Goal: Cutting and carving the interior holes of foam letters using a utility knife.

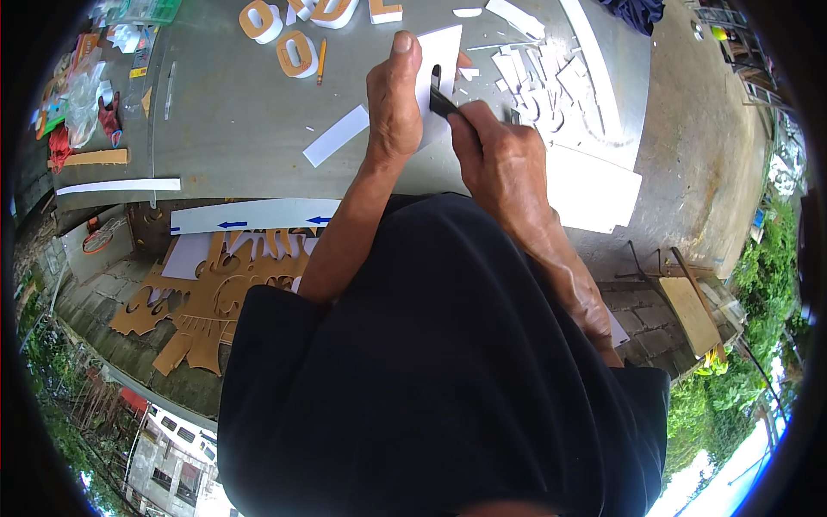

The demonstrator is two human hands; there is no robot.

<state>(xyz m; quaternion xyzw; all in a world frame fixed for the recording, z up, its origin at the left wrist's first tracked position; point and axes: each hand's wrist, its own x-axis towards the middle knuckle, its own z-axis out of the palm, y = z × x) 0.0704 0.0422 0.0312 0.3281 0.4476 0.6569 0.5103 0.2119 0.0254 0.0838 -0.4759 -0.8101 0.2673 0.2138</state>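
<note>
My left hand [398, 108] grips a white foam-board piece [444, 45] over the metal-topped table, thumb on the near side and a fingertip showing past its far edge. In my right hand [506, 159] is a black-handled cutter [442, 102]. The cutter's front end meets a dark, narrow opening in the board; its blade is hard to make out. Just left of my left hand lies a loose white strip [336, 136]. Beyond it are a yellow pencil [322, 62] and several thick letter-shaped cutouts [298, 55] with tan faces and white sides.
White offcuts [544, 82] are heaped at the right of the table [233, 112], beside a long curved strip [594, 69] and a large white sheet [594, 189]. Plastic bags [84, 95] and small items crowd the left end. Brown cut-out sheets [215, 297] lie below the near edge.
</note>
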